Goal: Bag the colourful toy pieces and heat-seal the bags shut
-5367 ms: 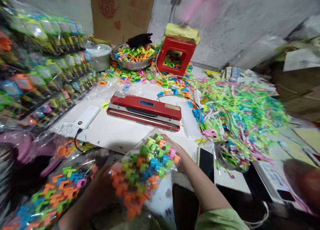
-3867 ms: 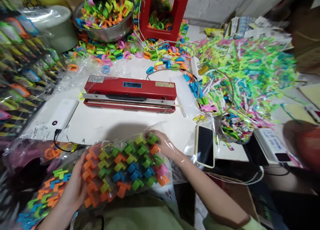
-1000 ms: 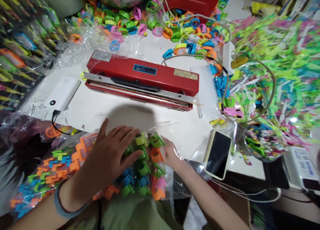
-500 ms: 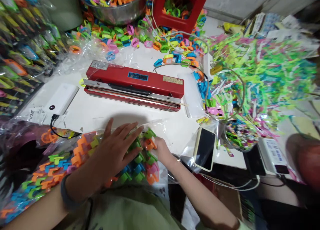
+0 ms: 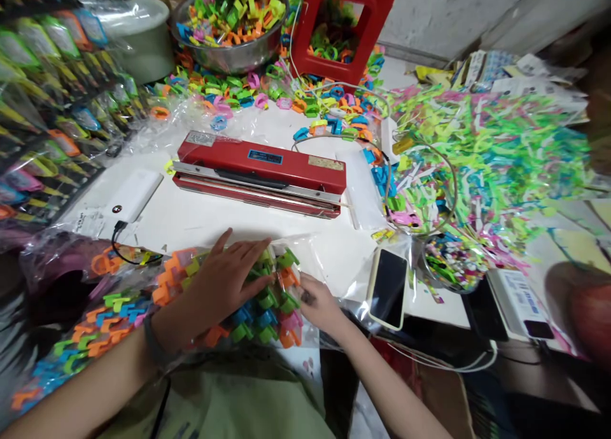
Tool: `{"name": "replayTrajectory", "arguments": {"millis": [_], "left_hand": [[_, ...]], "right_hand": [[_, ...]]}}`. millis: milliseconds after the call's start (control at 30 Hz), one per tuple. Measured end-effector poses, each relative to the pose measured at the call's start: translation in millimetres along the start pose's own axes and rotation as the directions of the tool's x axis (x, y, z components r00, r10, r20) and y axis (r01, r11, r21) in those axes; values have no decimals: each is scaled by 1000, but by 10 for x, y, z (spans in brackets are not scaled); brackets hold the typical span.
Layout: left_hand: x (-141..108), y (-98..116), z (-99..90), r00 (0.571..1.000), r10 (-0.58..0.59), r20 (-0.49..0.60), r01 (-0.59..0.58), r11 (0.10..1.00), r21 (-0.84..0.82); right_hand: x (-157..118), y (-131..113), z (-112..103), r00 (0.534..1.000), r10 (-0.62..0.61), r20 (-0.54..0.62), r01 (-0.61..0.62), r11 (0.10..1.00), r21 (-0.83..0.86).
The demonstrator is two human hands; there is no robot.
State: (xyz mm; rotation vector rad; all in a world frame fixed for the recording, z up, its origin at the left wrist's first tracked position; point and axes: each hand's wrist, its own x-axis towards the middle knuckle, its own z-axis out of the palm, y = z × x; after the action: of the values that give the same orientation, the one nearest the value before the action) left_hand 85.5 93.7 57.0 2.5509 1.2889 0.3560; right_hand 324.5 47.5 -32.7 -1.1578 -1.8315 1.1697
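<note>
A clear plastic bag, filled with rows of orange, green, blue and pink plastic pieces, lies along the table's front edge. On top of it rests my left hand, its fingers stretched out and a dark band on the wrist. At the bag's right end my right hand is closed on the plastic, with its fingertips partly hidden. A red bar heat sealer stands just beyond both hands. Further left, another clear bag of coloured pieces hangs below the table's edge.
A phone lies right of my right hand, near a cup of small coloured bits. A white power bank sits at left. Behind are a metal bowl, a red stool and heaped plastic strips.
The view has tilted up slightly, showing more of the bowl. My right hand has shifted a little at the bag's right end, while my left hand stays on top of the bag.
</note>
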Motion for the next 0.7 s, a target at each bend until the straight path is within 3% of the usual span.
{"name": "replayTrajectory", "arguments": {"millis": [300, 500, 700], "left_hand": [[-26, -20, -31, 1000, 0, 30, -1, 1000, 11], [-18, -27, -20, 999, -4, 43, 4, 1000, 3], [21, -38, -21, 999, -17, 50, 17, 1000, -4]], "right_hand": [[84, 92, 105, 982, -126, 141, 159, 953, -259], [83, 135, 170, 988, -85, 125, 111, 969, -219], [52, 163, 265, 999, -13, 38, 21, 971, -239]]}}
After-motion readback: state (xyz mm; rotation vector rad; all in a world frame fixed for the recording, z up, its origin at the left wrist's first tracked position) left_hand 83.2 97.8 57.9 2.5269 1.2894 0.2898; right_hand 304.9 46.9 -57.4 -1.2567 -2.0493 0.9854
